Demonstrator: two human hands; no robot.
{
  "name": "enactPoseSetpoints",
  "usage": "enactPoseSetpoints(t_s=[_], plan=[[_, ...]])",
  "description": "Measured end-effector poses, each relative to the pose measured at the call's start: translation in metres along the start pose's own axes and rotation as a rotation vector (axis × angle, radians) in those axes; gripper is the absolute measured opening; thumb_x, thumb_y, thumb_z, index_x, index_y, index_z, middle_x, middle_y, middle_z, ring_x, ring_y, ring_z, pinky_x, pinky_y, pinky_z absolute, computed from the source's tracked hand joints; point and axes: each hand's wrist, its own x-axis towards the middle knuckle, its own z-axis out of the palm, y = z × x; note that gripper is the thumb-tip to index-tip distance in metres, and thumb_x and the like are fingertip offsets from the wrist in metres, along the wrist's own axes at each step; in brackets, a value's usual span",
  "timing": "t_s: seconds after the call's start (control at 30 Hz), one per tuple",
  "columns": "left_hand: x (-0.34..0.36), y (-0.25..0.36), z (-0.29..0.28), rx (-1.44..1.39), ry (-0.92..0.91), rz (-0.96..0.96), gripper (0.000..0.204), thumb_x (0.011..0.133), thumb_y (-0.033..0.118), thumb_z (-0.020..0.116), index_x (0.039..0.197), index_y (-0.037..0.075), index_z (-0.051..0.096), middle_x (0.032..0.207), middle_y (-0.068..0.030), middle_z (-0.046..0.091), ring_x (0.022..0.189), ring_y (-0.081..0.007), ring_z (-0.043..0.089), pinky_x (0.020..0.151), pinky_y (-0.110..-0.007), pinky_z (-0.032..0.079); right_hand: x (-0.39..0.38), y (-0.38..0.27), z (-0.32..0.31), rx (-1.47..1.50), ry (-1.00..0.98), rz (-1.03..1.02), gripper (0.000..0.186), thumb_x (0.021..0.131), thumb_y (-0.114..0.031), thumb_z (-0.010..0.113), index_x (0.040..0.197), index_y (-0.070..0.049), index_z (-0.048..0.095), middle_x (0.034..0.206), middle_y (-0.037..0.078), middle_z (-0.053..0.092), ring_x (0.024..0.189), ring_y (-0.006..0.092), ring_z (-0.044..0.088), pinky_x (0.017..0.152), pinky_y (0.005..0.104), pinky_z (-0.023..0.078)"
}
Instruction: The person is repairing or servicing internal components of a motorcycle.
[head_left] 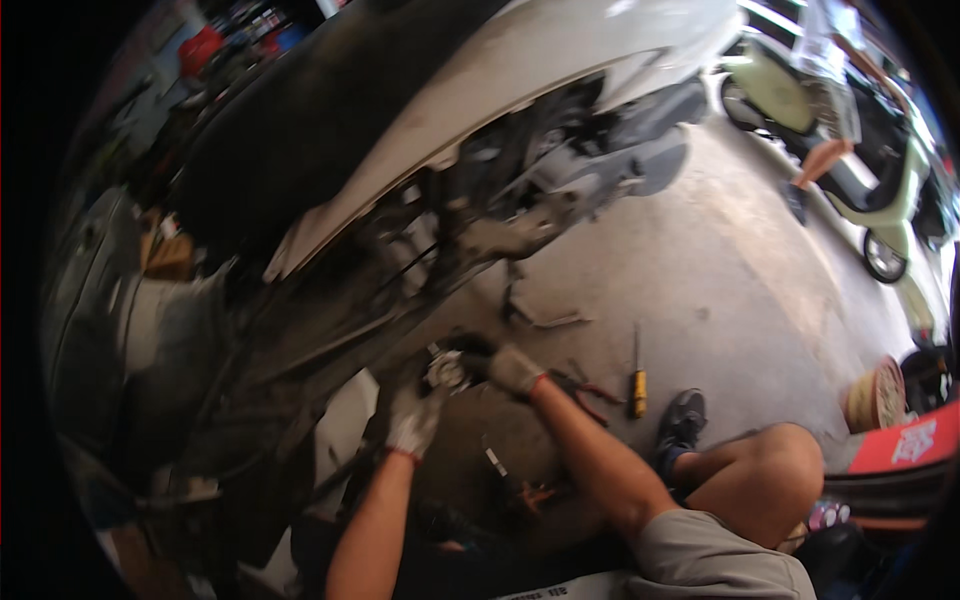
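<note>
A small, round, silvery metal part [447,371] sits between my two gloved hands, low beneath the scooter's body. My left hand [411,408], in a pale work glove with a dirty finger side, holds the part from the near left. Across from it, my right hand [502,364] has its dark-coated fingers closed against the part's upper right side. Blur and dirt hide the fingertips and what kind of part it is. Over the hands leans a white scooter [500,70] with its underside and stand [540,318] exposed.
Red-handled pliers [590,398] and a yellow-handled screwdriver [638,390] lie on the floor right of my right hand. A loose white panel [345,420] stands left of my left wrist. Farther off, a person [825,90] is beside a pale green scooter [885,200]. A round tub [876,395] stands at right.
</note>
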Motion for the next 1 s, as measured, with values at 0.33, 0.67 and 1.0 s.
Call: enactPoseSetpoints(t_s=[0.33, 0.67, 1.0], plan=[[0.0, 0.027, -0.004, 0.02, -0.066, -0.107, 0.06, 0.078, 0.006, 0.07, 0.135, 0.004, 0.05, 0.129, -0.0149, 0.057, 0.118, -0.0271, 0.056, 0.102, -0.036, 0.044, -0.014, -0.049, -0.004, -0.055, -0.033, 0.05, 0.038, 0.092, -0.015, 0.06, 0.126, 0.001, 0.059, 0.113, 0.01, 0.065, 0.096, 0.0164, 0.063, 0.081, 0.0303, 0.054], [-0.002, 0.025, -0.006, 0.088, -0.089, -0.164, 0.064, 0.08, 0.011, 0.071, 0.139, 0.005, 0.048, 0.137, -0.0185, 0.052, 0.128, -0.0304, 0.048, 0.107, -0.038, 0.039, -0.011, -0.052, -0.002, -0.156, -0.033, 0.093, 0.035, 0.093, -0.017, 0.06, 0.122, 0.003, 0.06, 0.103, 0.01, 0.066, 0.082, 0.0145, 0.064, 0.07, 0.0294, 0.056], [-0.003, 0.02, -0.003, 0.036, -0.106, -0.145, 0.063, 0.081, 0.012, 0.073, 0.138, 0.002, 0.047, 0.135, -0.0193, 0.054, 0.125, -0.0296, 0.052, 0.105, -0.038, 0.041, -0.011, -0.045, -0.004, -0.187, 0.0, 0.106, 0.034, 0.091, -0.02, 0.061, 0.116, 0.002, 0.064, 0.103, 0.014, 0.069, 0.087, 0.0183, 0.065, 0.076, 0.0325, 0.054]])
